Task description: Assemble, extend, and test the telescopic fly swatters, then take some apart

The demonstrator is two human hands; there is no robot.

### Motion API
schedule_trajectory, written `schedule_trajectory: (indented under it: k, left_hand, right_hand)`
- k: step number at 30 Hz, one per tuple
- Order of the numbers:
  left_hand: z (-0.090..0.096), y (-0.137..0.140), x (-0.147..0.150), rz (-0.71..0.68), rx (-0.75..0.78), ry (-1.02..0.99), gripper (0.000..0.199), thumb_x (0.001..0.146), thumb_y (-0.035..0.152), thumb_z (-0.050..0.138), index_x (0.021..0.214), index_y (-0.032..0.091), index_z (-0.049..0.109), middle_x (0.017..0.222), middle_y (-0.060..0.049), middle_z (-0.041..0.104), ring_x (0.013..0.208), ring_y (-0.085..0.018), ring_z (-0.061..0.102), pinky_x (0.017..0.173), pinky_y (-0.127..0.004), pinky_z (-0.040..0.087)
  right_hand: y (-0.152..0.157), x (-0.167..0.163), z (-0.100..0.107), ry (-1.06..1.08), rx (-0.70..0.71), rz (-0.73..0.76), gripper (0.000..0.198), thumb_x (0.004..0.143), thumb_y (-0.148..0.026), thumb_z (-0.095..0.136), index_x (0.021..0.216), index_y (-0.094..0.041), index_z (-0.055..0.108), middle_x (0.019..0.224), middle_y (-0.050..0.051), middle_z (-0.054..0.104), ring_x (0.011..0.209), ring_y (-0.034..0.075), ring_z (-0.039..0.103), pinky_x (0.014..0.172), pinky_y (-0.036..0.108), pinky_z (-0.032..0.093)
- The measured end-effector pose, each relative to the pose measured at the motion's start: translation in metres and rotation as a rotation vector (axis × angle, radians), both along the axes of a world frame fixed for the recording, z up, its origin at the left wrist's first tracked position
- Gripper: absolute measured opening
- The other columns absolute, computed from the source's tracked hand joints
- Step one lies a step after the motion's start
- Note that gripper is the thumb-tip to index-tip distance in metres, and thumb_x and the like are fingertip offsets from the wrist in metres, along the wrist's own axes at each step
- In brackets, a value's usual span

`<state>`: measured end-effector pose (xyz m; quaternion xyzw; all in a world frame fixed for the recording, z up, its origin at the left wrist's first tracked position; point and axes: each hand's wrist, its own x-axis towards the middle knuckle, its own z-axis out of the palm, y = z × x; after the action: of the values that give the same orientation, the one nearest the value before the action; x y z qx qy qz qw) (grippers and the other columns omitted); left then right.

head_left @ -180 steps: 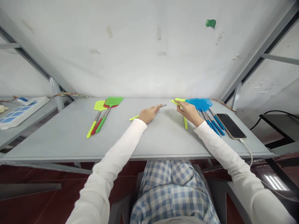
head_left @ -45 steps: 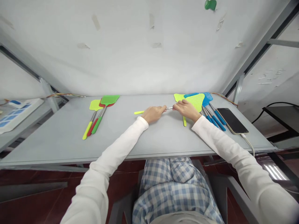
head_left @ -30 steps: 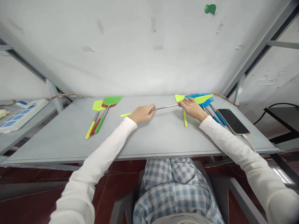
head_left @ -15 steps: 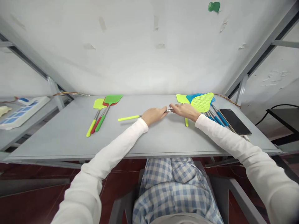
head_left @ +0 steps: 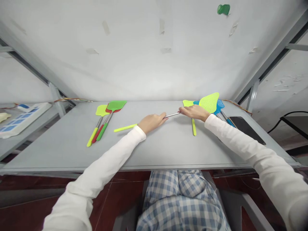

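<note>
Both my hands hold one fly swatter (head_left: 172,115) above the desk, its thin metal rod spanning the gap between them. My left hand (head_left: 151,123) is closed around the rod, and the yellow-green handle sticks out to its left. Farther along, my right hand (head_left: 194,112) pinches the rod with the fingers together. The perforated yellow-green head (head_left: 209,102) rises beyond that hand. Behind and under my right hand lies another yellow-green swatter (head_left: 193,127), partly covered. Blue swatters (head_left: 219,106) lie to its right, partly hidden by my hand and sleeve.
At the left of the grey desk (head_left: 154,150) lie a yellow-green swatter (head_left: 92,137), a red swatter (head_left: 98,134) and a green swatter (head_left: 116,105). A dark phone (head_left: 246,129) rests at the right. A white power strip (head_left: 24,119) sits on the left neighbouring surface.
My hands have moved apart, the left one leftward and the right one slightly rightward. More of the metal rod shows between them, and the handle end has shifted left.
</note>
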<state>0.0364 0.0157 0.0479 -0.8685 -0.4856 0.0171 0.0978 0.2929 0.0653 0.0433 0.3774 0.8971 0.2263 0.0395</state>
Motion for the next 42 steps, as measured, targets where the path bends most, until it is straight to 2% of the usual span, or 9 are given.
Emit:
schedule_trajectory:
  k: [8, 15, 23, 34, 42]
  left_hand:
    - [-0.003, 0.011, -0.024, 0.020, 0.090, 0.021, 0.047, 0.097, 0.051, 0.017, 0.103, 0.020, 0.053, 0.070, -0.008, 0.067, 0.062, -0.021, 0.064, 0.054, -0.025, 0.037]
    - [0.000, 0.013, -0.023, 0.002, 0.093, 0.009, 0.048, 0.097, 0.051, 0.016, 0.101, 0.021, 0.053, 0.069, -0.008, 0.066, 0.060, -0.022, 0.063, 0.055, -0.026, 0.037]
    - [0.007, 0.010, -0.019, 0.012, 0.089, 0.027, 0.045, 0.097, 0.050, 0.018, 0.099, 0.022, 0.053, 0.066, -0.006, 0.065, 0.058, -0.019, 0.062, 0.053, -0.025, 0.036]
    - [-0.015, 0.018, -0.030, -0.040, 0.122, 0.016, 0.044, 0.097, 0.051, 0.019, 0.095, 0.022, 0.053, 0.068, -0.006, 0.066, 0.057, -0.018, 0.062, 0.052, -0.024, 0.034]
    - [-0.010, 0.018, -0.041, -0.015, 0.112, 0.009, 0.042, 0.096, 0.052, 0.024, 0.092, 0.023, 0.054, 0.071, -0.007, 0.067, 0.060, -0.019, 0.063, 0.053, -0.025, 0.035]
  right_hand:
    - [0.015, 0.008, 0.014, 0.027, 0.007, -0.034, 0.032, 0.098, -0.034, 0.029, 0.120, -0.021, 0.049, 0.100, 0.007, 0.070, 0.069, 0.016, 0.062, 0.053, 0.026, 0.021]
    - [0.014, 0.017, 0.014, 0.065, -0.038, -0.063, 0.029, 0.098, -0.033, 0.034, 0.120, -0.023, 0.049, 0.108, 0.005, 0.069, 0.073, 0.016, 0.063, 0.052, 0.025, 0.020]
    - [0.008, 0.026, 0.015, 0.020, 0.012, -0.070, 0.036, 0.100, -0.037, 0.027, 0.120, -0.019, 0.051, 0.099, 0.008, 0.070, 0.070, 0.017, 0.062, 0.051, 0.027, 0.019]
    - [0.006, 0.038, -0.010, 0.053, 0.063, -0.008, 0.044, 0.101, -0.042, 0.022, 0.112, -0.015, 0.055, 0.090, 0.010, 0.070, 0.065, 0.015, 0.061, 0.051, 0.027, 0.020]
    - [-0.001, 0.067, -0.019, 0.098, 0.094, -0.093, 0.045, 0.100, -0.042, 0.022, 0.108, -0.014, 0.057, 0.085, 0.009, 0.070, 0.061, 0.015, 0.059, 0.050, 0.027, 0.020]
